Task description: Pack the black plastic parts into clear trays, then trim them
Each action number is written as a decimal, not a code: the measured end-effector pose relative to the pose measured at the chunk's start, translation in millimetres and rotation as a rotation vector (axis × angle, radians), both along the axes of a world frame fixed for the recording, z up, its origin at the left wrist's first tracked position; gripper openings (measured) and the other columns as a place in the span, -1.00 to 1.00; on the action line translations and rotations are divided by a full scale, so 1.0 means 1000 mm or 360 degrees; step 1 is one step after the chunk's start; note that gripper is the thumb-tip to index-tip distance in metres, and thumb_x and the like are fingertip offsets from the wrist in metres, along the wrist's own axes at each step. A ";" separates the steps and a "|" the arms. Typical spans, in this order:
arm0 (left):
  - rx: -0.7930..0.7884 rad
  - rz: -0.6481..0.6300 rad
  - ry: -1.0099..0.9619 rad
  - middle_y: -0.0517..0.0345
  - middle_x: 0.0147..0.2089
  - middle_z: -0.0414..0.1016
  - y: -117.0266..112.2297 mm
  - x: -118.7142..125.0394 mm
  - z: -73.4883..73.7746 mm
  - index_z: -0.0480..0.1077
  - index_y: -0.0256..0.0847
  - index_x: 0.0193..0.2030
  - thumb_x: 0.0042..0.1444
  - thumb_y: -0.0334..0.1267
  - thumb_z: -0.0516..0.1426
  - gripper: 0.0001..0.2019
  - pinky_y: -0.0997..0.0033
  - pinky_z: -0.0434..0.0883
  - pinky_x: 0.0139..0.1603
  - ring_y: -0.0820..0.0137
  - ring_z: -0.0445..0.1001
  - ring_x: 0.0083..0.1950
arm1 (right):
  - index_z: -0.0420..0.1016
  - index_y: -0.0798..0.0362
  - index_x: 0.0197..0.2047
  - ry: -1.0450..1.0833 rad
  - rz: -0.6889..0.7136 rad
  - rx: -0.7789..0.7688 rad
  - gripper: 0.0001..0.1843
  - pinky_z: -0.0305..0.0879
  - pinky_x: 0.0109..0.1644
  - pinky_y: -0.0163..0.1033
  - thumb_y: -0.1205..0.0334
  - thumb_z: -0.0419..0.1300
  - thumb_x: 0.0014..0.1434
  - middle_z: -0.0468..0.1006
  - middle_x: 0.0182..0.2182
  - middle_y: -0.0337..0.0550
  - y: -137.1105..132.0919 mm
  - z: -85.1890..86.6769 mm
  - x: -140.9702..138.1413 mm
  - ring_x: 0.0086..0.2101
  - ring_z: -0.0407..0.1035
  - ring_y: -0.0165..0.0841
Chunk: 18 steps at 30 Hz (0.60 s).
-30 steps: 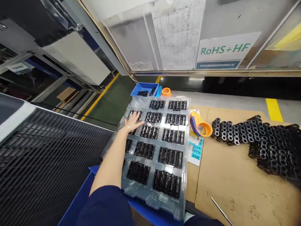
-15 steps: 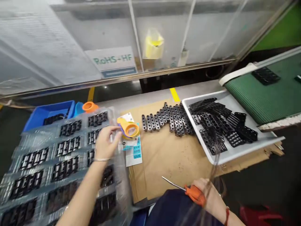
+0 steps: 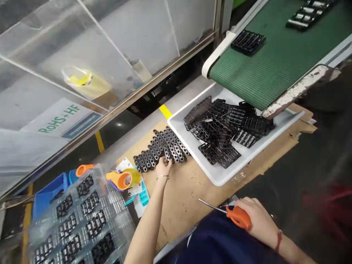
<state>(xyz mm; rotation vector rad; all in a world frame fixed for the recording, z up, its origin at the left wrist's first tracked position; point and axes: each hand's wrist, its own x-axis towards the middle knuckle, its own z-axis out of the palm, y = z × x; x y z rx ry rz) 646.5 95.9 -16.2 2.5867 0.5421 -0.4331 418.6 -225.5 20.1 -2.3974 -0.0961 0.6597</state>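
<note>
The left hand (image 3: 163,168) reaches out over the cardboard sheet (image 3: 187,205), its fingertips on the near edge of a heap of black moulded plastic frames (image 3: 162,150); whether it has closed on one, I cannot tell. The right hand (image 3: 257,220) is clenched around the orange handle of a screwdriver (image 3: 238,217), whose thin metal shaft points left, clear of the cardboard's near part. The heap lies on the cardboard right against a white tray (image 3: 220,176), which holds more black frames (image 3: 220,132) in a loose pile. Far right, a green belt conveyor (image 3: 264,69) carries further frames. To the left sit an orange tape dispenser (image 3: 122,180) on printed cards (image 3: 140,198), and a clear blister tray (image 3: 82,223) with black parts in rows. A blue bin (image 3: 49,194) stands behind it.
</note>
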 end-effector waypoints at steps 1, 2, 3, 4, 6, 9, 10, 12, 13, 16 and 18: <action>0.0000 0.0011 0.0040 0.04 0.01 0.56 0.003 -0.010 0.001 0.45 -0.26 0.06 0.32 -0.19 0.20 -0.74 0.12 0.56 0.01 0.29 0.58 -0.04 | 0.56 -0.01 -0.30 0.0015 -0.0003 0.0013 -0.85 0.24 -0.15 -0.13 0.31 0.15 0.21 0.59 -0.36 -0.10 -0.004 -0.002 0.001 -0.29 0.44 -0.20; -0.0001 0.0021 0.0088 0.05 -0.02 0.56 0.007 -0.023 0.003 0.45 -0.27 0.04 0.32 -0.20 0.20 -0.76 0.15 0.57 -0.02 0.31 0.58 -0.07 | 0.56 -0.01 -0.30 0.0027 -0.0003 0.0028 -0.86 0.24 -0.15 -0.12 0.32 0.16 0.20 0.58 -0.36 -0.10 -0.008 -0.004 0.001 -0.30 0.45 -0.19; -0.0004 0.0030 0.0143 0.07 -0.05 0.57 0.010 -0.037 0.005 0.46 -0.28 0.01 0.31 -0.20 0.21 -0.78 0.17 0.57 -0.05 0.33 0.58 -0.11 | 0.56 -0.01 -0.31 0.0036 -0.0001 0.0046 -0.87 0.24 -0.15 -0.12 0.31 0.17 0.20 0.58 -0.37 -0.09 -0.010 -0.008 0.002 -0.30 0.45 -0.19; -0.0009 0.0040 0.0206 0.09 -0.10 0.57 0.014 -0.053 0.007 0.47 -0.28 -0.02 0.31 -0.20 0.22 -0.79 0.20 0.57 -0.08 0.35 0.57 -0.15 | 0.55 -0.01 -0.32 0.0042 0.0003 0.0068 -0.88 0.24 -0.14 -0.11 0.30 0.17 0.20 0.59 -0.36 -0.09 -0.012 -0.011 0.004 -0.29 0.45 -0.18; -0.0033 0.0063 0.0326 0.13 -0.16 0.56 0.019 -0.082 0.009 0.47 -0.29 -0.07 0.30 -0.21 0.23 -0.82 0.23 0.57 -0.12 0.38 0.56 -0.21 | 0.54 -0.01 -0.32 0.0045 0.0015 0.0121 -0.89 0.22 -0.11 -0.10 0.29 0.18 0.20 0.59 -0.35 -0.09 -0.012 -0.018 0.006 -0.26 0.45 -0.17; -0.0112 0.0108 0.0398 0.09 -0.08 0.56 0.019 -0.107 0.009 0.46 -0.27 0.00 0.28 -0.23 0.24 -0.78 0.18 0.57 -0.05 0.33 0.57 -0.12 | 0.52 -0.01 -0.30 0.0045 0.0057 0.0207 -0.93 0.19 -0.09 -0.10 0.28 0.20 0.19 0.60 -0.33 -0.11 -0.008 -0.025 0.010 -0.21 0.45 -0.17; -0.0151 0.0129 0.0391 0.06 -0.02 0.55 0.017 -0.109 0.006 0.45 -0.26 0.04 0.28 -0.23 0.24 -0.75 0.14 0.56 -0.01 0.30 0.57 -0.06 | 0.51 0.00 -0.31 0.0047 0.0074 0.0224 -0.94 0.19 -0.09 -0.10 0.27 0.20 0.19 0.60 -0.34 -0.12 -0.006 -0.026 0.012 -0.21 0.45 -0.17; -0.0250 0.0182 0.0363 0.02 0.07 0.52 0.010 -0.104 -0.004 0.42 -0.24 0.12 0.28 -0.22 0.24 -0.69 0.09 0.55 0.04 0.25 0.55 0.02 | 0.49 0.00 -0.34 0.0049 0.0110 0.0231 -0.91 0.18 -0.11 -0.11 0.26 0.19 0.21 0.59 -0.36 -0.13 -0.004 -0.026 0.014 -0.22 0.46 -0.18; -0.0310 0.0213 0.0353 0.01 0.08 0.51 0.006 -0.100 -0.009 0.41 -0.24 0.14 0.29 -0.22 0.23 -0.68 0.09 0.55 0.04 0.25 0.54 0.03 | 0.48 0.00 -0.36 0.0048 0.0129 0.0219 -0.89 0.18 -0.12 -0.11 0.28 0.17 0.21 0.60 -0.37 -0.13 -0.003 -0.026 0.015 -0.23 0.46 -0.18; -0.0529 0.0331 0.0352 0.04 0.02 0.53 -0.005 -0.094 -0.024 0.43 -0.25 0.09 0.29 -0.20 0.23 -0.72 0.16 0.57 -0.04 0.30 0.56 -0.06 | 0.51 -0.02 -0.39 0.0040 0.0212 0.0160 -0.83 0.23 -0.15 -0.13 0.36 0.12 0.14 0.62 -0.40 -0.14 -0.003 -0.026 0.013 -0.27 0.50 -0.19; -0.0678 0.0433 0.0352 0.08 -0.06 0.55 -0.007 -0.101 -0.029 0.45 -0.27 0.01 0.30 -0.19 0.22 -0.76 0.23 0.58 -0.12 0.35 0.56 -0.14 | 0.55 -0.05 -0.41 0.0024 0.0298 0.0135 -0.81 0.30 -0.19 -0.13 0.36 0.12 0.10 0.65 -0.41 -0.15 -0.006 -0.031 0.006 -0.31 0.55 -0.17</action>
